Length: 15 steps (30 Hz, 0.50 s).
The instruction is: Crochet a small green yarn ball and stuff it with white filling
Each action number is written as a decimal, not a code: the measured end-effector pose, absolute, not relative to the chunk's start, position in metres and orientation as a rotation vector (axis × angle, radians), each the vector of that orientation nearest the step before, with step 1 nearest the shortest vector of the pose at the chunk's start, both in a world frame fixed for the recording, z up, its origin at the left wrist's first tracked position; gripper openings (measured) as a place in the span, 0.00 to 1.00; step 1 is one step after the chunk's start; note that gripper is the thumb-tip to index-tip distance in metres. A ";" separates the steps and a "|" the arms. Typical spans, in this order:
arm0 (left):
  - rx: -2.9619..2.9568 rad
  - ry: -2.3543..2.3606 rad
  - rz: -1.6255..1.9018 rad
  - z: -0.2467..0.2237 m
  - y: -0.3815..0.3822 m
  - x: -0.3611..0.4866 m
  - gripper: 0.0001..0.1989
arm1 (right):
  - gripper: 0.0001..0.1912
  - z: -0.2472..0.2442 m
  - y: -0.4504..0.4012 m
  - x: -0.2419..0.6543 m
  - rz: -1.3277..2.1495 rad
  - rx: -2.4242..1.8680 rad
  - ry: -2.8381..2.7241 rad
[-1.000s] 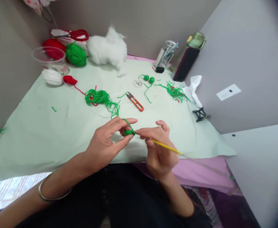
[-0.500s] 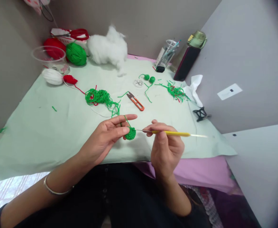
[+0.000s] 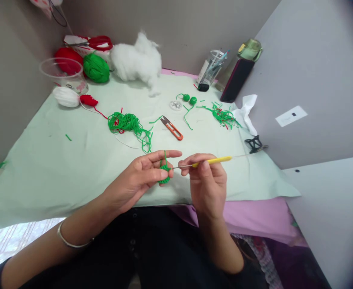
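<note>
Between thumb and fingers, my left hand (image 3: 140, 172) pinches a small green crochet piece (image 3: 164, 176), partly covered by the thumb. A strand of green yarn (image 3: 165, 158) runs from the piece up over my extended index finger. My right hand (image 3: 208, 180) grips a crochet hook (image 3: 215, 160) by its yellow handle, pen-like. The hook's thin metal shaft points left, and its tip is at the edge of the crochet piece. Beyond my left hand lies a loose tangle of green yarn (image 3: 128, 122), trailing toward the fingers.
Orange thread snips (image 3: 172, 128) lie ahead of my hands. Farther back are two small green crochet balls (image 3: 193, 100), yarn scraps (image 3: 224, 117), white stuffing (image 3: 137, 60), a green yarn ball (image 3: 96, 68) and a clear tub (image 3: 62, 70). A black claw clip (image 3: 254, 144) sits at right.
My left hand has shifted slightly right and toward me, with its thumb covering more of the crochet piece. My right hand has moved a little left, and the hook's handle now tilts upward to the right.
</note>
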State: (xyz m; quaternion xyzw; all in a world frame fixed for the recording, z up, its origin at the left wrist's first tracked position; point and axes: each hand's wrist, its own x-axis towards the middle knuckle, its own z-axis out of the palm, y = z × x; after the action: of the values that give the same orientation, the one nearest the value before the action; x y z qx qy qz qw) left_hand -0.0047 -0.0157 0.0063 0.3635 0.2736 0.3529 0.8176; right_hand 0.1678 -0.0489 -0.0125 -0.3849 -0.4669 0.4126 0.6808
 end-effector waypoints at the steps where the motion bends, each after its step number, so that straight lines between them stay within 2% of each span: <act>1: 0.749 0.572 0.731 0.007 -0.016 -0.005 0.20 | 0.09 -0.012 -0.048 0.169 0.939 -0.863 -1.026; 6: 0.742 0.601 0.783 0.009 -0.017 -0.002 0.18 | 0.10 -0.012 -0.044 0.165 0.975 -0.852 -1.002; 15: 0.678 0.550 0.740 0.010 -0.018 -0.001 0.24 | 0.09 -0.015 -0.047 0.163 0.896 -0.860 -1.085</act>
State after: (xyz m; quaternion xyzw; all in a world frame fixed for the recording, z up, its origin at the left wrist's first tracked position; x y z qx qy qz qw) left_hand -0.0010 -0.0175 0.0096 0.3209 0.2603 0.3502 0.8406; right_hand 0.1629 -0.0467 -0.0147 -0.3829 -0.4830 0.3989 0.6789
